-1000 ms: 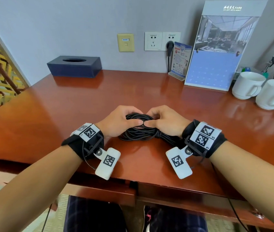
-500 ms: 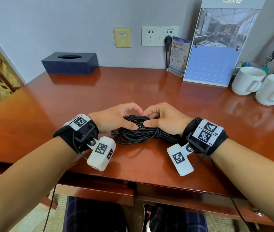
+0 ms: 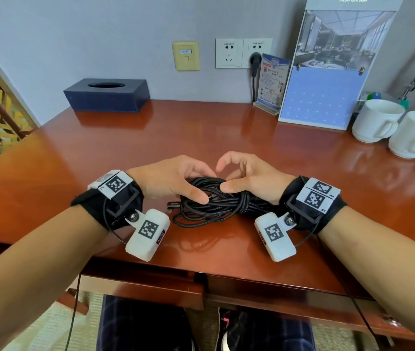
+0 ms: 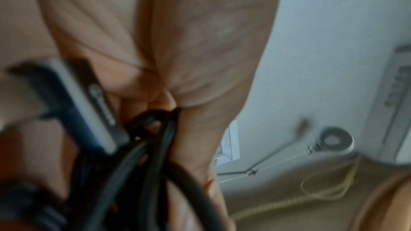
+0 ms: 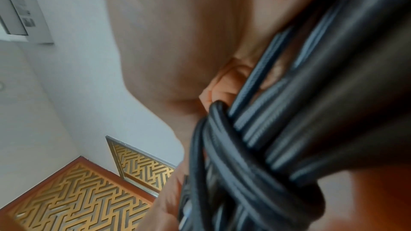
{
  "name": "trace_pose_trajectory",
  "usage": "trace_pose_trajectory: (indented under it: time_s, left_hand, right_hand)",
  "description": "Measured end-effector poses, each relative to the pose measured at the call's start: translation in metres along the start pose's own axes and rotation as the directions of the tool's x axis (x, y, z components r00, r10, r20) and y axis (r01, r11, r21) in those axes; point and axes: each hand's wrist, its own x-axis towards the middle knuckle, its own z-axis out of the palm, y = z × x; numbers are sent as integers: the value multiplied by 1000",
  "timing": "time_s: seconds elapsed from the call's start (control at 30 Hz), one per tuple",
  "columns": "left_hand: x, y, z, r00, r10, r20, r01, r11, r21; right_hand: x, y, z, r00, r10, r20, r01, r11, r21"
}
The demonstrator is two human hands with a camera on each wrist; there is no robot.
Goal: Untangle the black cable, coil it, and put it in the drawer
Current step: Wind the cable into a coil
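From the head camera, your black cable (image 3: 214, 203) lies bundled on the bench (image 3: 201, 138) at the centre of the frame, between your two hands. Your left hand (image 3: 168, 181) curls over the bundle's left half, thumb pressed on the strands; your right hand (image 3: 249, 178) holds the right half, thumb on top, its forefinger lifted clear. A plug (image 3: 173, 205) sticks out at the bundle's left.

In the left wrist view, blurred, your fingers (image 4: 195, 129) wrap cable strands at lower centre.

In the right wrist view, the wrapped bundle fills the right side against your palm; I cannot tell how those fingers lie.
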Motion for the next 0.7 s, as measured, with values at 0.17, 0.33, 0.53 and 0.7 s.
trace_pose_trajectory:
  time_s: [0.17,0.33,0.53,0.7]
  left_hand:
    - [-4,3,8,984,133,-118,-109,975,195]
    - [-8,-1,10,937,219,-274,-143,952,272]
    - [-11,17,4,891,275,-361,-39,840,542]
    - [-8,14,8,879,258,-401,85,743,664]
  right_hand:
    - [2,-2,-1,995,8,102,-15,997,70]
    - [6,-4,-2,992,23,121,-30,998,58]
    - [16,-3,-8,998,54,-19,-53,995,80]
    - [21,0,-7,982,97,-163,-89,994,60]
